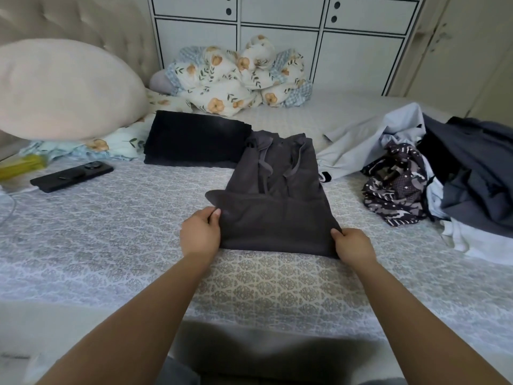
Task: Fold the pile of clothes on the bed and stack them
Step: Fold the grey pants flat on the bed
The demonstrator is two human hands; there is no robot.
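Note:
A dark grey garment with drawstrings (277, 190) lies partly folded in the middle of the bed, its near part doubled over. My left hand (200, 234) pinches its near left edge. At the near right corner, my right hand (354, 244) grips the fold. A folded black garment (194, 140) lies flat just behind and to the left. On the right side of the bed sits the unfolded pile (444, 176): a pale blue shirt, a patterned dark piece and dark grey clothes.
The bed (111, 232) has a grey patterned cover. A black phone (72, 176) lies at the left, with a large beige pillow (66, 90) behind it. A bunched floral blanket (238, 76) rests at the back against white cabinets (277, 23).

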